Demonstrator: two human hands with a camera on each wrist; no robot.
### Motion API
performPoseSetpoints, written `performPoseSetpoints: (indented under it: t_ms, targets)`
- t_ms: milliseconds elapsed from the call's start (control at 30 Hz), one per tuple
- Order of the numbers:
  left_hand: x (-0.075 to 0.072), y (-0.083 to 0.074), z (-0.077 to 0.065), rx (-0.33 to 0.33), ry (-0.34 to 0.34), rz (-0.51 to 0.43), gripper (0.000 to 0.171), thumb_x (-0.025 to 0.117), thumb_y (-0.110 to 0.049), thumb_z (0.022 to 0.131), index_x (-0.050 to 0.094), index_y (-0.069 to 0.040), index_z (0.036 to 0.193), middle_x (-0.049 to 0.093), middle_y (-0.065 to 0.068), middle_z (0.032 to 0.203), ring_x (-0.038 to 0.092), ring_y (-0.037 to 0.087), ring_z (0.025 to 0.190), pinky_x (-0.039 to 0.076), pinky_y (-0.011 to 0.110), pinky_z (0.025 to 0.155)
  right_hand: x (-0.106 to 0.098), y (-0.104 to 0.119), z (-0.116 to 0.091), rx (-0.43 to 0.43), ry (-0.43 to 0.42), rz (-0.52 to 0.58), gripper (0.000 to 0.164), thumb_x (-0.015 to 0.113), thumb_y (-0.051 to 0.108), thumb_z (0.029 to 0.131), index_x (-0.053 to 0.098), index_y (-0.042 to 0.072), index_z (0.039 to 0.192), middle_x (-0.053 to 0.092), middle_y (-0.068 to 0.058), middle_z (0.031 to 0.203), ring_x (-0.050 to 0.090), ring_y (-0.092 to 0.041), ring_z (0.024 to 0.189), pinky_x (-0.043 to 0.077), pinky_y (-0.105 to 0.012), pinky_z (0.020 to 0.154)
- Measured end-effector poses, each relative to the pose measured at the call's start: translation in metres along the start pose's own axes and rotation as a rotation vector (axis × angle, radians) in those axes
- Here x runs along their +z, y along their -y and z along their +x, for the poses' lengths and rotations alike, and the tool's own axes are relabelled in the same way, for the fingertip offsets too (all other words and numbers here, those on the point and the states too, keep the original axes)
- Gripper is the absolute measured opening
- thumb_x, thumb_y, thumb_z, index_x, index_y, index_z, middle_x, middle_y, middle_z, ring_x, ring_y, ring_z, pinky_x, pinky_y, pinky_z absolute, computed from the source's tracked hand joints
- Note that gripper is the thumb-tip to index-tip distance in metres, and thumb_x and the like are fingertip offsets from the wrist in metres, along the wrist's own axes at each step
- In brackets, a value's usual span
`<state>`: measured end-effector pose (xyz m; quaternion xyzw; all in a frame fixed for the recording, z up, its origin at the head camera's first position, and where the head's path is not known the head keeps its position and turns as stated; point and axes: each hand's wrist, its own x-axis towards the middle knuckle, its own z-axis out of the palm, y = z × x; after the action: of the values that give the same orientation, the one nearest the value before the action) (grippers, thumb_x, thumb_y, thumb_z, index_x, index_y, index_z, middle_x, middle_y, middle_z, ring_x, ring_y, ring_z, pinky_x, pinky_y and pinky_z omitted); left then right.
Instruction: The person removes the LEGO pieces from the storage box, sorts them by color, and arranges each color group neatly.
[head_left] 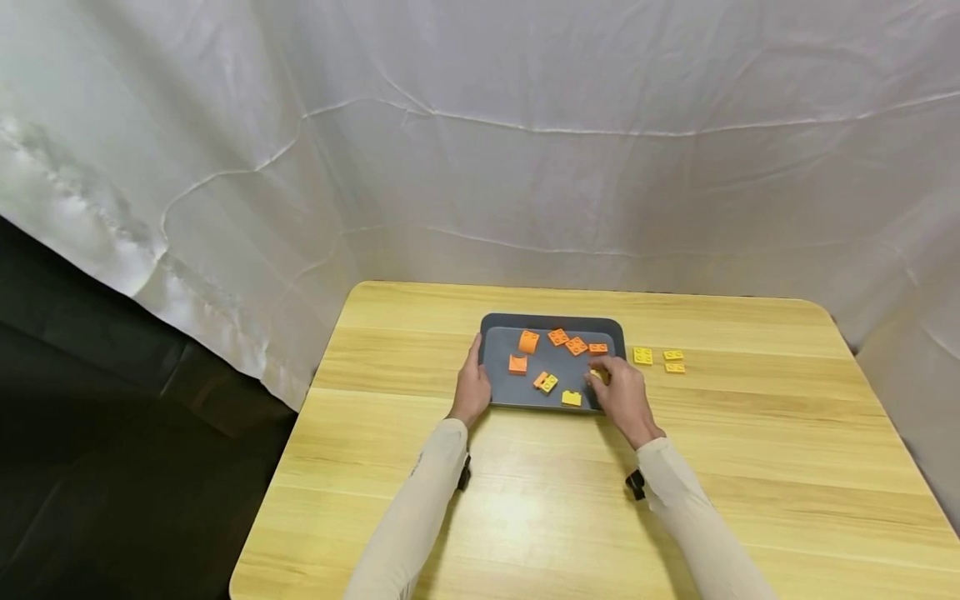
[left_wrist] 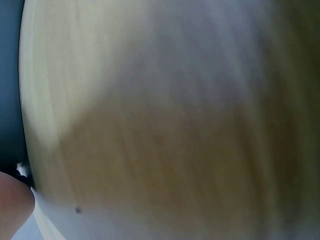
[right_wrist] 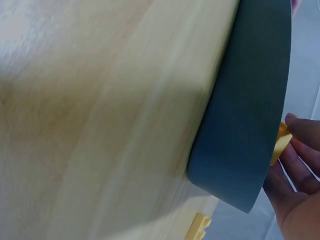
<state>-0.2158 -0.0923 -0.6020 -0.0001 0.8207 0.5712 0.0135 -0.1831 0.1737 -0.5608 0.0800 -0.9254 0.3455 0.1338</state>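
A dark grey tray (head_left: 498,398) lies on the table with toy building bricks in it. My left hand (head_left: 471,392) grips the tray's left side, its fingers along the outer wall; few of its fingers show in the left wrist view. Over the tray's right front part, my right hand (head_left: 622,396) pinches a yellow brick (right_wrist: 281,145) between thumb and fingers, partly hidden by the tray wall. Near it in the tray lie another yellow brick (head_left: 572,398) and a yellow brick with an orange piece beside it (head_left: 548,383). Several orange bricks (head_left: 576,346) lie toward the back.
Right of the tray, a square yellow brick (head_left: 642,356) and two narrow yellow bricks, one behind (head_left: 672,355) the other (head_left: 674,367), lie on the wooden table (head_left: 757,433). White cloth (head_left: 570,192) hangs behind the table's back edge. Dark material (head_left: 112,417) is at the left.
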Motion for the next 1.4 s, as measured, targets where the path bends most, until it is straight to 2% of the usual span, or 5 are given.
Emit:
performPoseSetpoints:
  t_ms: [300, 467, 700, 967, 1400]
  targets:
    - [-0.001, 0.002, 0.002, 0.001, -0.002, 0.019, 0.062, 0.033, 0.005, 0.109, 0.02, -0.011, 0.167, 0.026, 0.011, 0.17, 0.027, 0.03, 0.154, 0.025, 0.043, 0.125, -0.007, 0.001, 0.003, 0.004, -0.056, 0.058, 0.021, 0.079, 0.001, 0.091, 0.073, -0.007, 0.11, 0.072, -0.023, 0.105, 0.069, -0.037, 0.091, 0.061, -0.051, 0.078]
    - [-0.001, 0.002, 0.002, 0.0, 0.0, 0.016, 0.062, 0.033, 0.004, 0.109, 0.019, -0.011, 0.167, 0.025, 0.012, 0.17, 0.027, 0.03, 0.154, 0.025, 0.044, 0.125, -0.013, -0.003, 0.006, -0.001, -0.13, 0.06, 0.021, 0.079, -0.003, 0.089, 0.072, -0.007, 0.109, 0.072, -0.023, 0.104, 0.068, -0.035, 0.086, 0.06, -0.049, 0.073]
    - [0.0, -0.001, 0.001, 0.014, -0.005, 0.02, 0.061, 0.032, 0.005, 0.109, 0.019, -0.009, 0.167, 0.025, 0.012, 0.17, 0.027, 0.031, 0.154, 0.025, 0.044, 0.125, -0.025, -0.017, 0.008, 0.064, -0.206, 0.081, 0.022, 0.078, -0.005, 0.09, 0.071, -0.01, 0.11, 0.07, -0.026, 0.106, 0.067, -0.041, 0.099, 0.06, -0.055, 0.087]
    - [0.0, -0.002, 0.001, 0.009, -0.001, 0.023, 0.062, 0.033, 0.005, 0.109, 0.019, -0.009, 0.167, 0.024, 0.013, 0.17, 0.027, 0.031, 0.154, 0.025, 0.045, 0.125, -0.031, -0.041, 0.004, 0.064, -0.312, 0.032, 0.022, 0.079, -0.011, 0.085, 0.07, -0.012, 0.105, 0.068, -0.029, 0.1, 0.066, -0.043, 0.09, 0.059, -0.054, 0.08]
    - [-0.001, 0.0, 0.001, 0.0, -0.006, 0.021, 0.061, 0.033, 0.005, 0.109, 0.02, -0.009, 0.167, 0.026, 0.014, 0.169, 0.028, 0.033, 0.153, 0.026, 0.046, 0.125, -0.026, -0.068, 0.001, 0.131, -0.257, -0.06, 0.02, 0.08, -0.01, 0.085, 0.067, -0.012, 0.1, 0.066, -0.03, 0.096, 0.061, -0.044, 0.091, 0.051, -0.056, 0.08]
